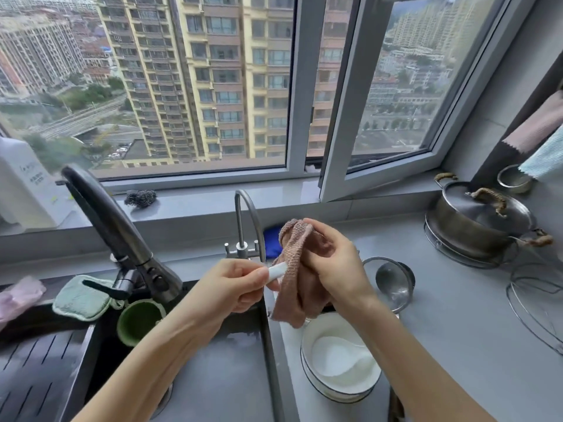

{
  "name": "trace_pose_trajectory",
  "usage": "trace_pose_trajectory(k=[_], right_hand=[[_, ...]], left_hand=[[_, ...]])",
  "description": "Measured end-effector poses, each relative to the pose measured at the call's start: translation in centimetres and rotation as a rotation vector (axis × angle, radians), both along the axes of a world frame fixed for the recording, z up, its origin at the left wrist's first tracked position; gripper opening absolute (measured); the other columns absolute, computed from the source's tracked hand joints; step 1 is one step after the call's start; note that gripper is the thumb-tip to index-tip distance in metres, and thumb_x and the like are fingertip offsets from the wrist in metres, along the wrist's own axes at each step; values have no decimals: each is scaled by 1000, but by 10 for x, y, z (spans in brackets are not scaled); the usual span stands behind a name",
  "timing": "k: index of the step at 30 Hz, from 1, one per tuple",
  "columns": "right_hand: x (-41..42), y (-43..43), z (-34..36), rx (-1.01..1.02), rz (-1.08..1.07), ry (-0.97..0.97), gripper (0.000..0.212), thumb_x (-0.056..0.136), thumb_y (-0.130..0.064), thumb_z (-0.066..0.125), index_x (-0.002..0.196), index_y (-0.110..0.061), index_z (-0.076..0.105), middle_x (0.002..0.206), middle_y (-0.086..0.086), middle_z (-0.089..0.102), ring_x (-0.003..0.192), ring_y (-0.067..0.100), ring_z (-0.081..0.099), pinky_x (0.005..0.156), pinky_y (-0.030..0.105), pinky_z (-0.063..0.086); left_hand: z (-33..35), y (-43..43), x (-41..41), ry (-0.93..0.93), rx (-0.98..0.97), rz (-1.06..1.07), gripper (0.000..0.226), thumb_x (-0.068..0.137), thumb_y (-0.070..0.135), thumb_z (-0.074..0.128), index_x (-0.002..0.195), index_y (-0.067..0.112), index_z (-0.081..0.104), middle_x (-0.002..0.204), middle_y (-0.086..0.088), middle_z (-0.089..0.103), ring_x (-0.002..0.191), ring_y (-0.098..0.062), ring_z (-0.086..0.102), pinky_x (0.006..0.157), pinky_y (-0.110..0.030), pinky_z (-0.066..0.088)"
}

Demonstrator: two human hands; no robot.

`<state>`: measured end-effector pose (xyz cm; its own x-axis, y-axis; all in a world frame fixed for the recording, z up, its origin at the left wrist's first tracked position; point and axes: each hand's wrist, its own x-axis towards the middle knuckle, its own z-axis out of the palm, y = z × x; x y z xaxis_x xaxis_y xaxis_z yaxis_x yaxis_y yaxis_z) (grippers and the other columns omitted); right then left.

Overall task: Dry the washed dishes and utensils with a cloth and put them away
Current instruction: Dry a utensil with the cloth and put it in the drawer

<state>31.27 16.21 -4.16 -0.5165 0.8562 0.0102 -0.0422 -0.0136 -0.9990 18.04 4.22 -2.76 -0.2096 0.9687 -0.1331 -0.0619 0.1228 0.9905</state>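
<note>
Two hands work together over the sink's right edge in the head view. The left hand [231, 284] pinches the white handle [276, 272] of a utensil between thumb and fingertips, while the right hand [330, 263] curls around a pink-brown cloth [292, 275] bunched over the utensil's far end, which is hidden inside the folds; it looks like a spoon, though I cannot tell. Just below, on the counter, sits a stack of white bowls [341, 388] with a white spoon [359, 359] lying in the top one, and a steel ladle [393, 280] rests in a steel bowl behind the right wrist. A lidded pot [478, 222] stands well apart at the far right. To dry well, the left pinch should stay firm so the wet handle does not slip, and the right hand should squeeze and twist the cloth along the covered end, then draw it toward the handle. Keeping the work over the counter rather than the sink [225, 360] would spare a dropped piece from getting wet again.
</note>
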Motion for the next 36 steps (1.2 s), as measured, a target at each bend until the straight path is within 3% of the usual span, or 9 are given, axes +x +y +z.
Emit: trace_pose_trajectory(k=[4, 9, 15, 19, 23, 27, 32, 34, 36], right_hand=[[13, -4, -3, -31, 122, 10, 51, 81, 18, 58, 110, -23, 66, 107, 4, 72, 103, 15, 66, 92, 28, 51], [28, -8, -6, 158, 103, -300, 58, 79, 22, 49, 105, -25, 71, 105, 1, 73, 103, 11, 66, 99, 30, 49], [40, -9, 5, 432, -113, -521, 56, 79, 16, 46, 116, -19, 69, 110, -4, 69, 106, 5, 61, 90, 2, 38], [47, -11, 13, 684, -241, -566, 51, 77, 6, 46, 117, -16, 68, 120, -4, 56, 105, 2, 51, 89, -4, 29], [49, -21, 10, 400, 258, -554, 41, 78, -23, 49, 114, -21, 68, 119, -17, 59, 111, -6, 51, 93, 3, 33], [51, -16, 6, 359, -57, -416, 6, 85, -31, 68, 86, -25, 66, 81, -3, 65, 75, 10, 60, 68, 20, 44], [52, 0, 16, 563, 137, -644, 68, 66, -47, 76, 120, -67, 41, 131, -21, 38, 123, -1, 40, 101, 18, 34], [57, 8, 23, 372, 321, -610, 69, 70, -29, 82, 123, -58, 48, 136, -22, 45, 125, -3, 43, 102, 16, 34], [61, 11, 24, 147, 488, -524, 60, 72, -8, 80, 119, -39, 62, 118, -16, 65, 111, 2, 59, 91, 14, 44]], left_hand=[[-5, -5, -12, -107, -35, -98, 22, 75, 22, 58, 63, 8, 69, 45, 3, 29, 39, -5, 21, 38, -12, 17], [-15, -8, -15, -131, -125, -173, 22, 74, 24, 60, 64, 7, 70, 47, 2, 27, 41, -6, 19, 37, -12, 16], [-23, -8, -8, -93, -205, -155, 27, 93, 12, 52, 73, 1, 67, 48, 2, 29, 42, -7, 20, 37, -13, 17], [-19, -6, -8, -63, -192, -168, 24, 89, 18, 61, 72, 4, 68, 48, 3, 31, 43, -7, 20, 38, -13, 16], [-18, -2, -2, -22, -153, -203, 25, 91, 17, 58, 72, 3, 67, 45, 6, 32, 41, -5, 22, 39, -12, 18], [-18, -1, 6, -48, -84, -208, 24, 78, 26, 61, 70, 4, 68, 44, 8, 35, 40, -3, 25, 39, -10, 20], [-20, -2, 12, -57, 34, -207, 24, 77, 28, 57, 67, 10, 70, 49, 5, 35, 43, -4, 26, 41, -10, 21], [-21, -3, 12, -76, 48, -213, 25, 78, 28, 57, 67, 11, 71, 50, 5, 34, 44, -4, 25, 41, -12, 20], [-24, -3, 12, -96, 38, -222, 26, 78, 27, 57, 70, 6, 70, 49, 5, 34, 44, -5, 25, 42, -12, 20]])
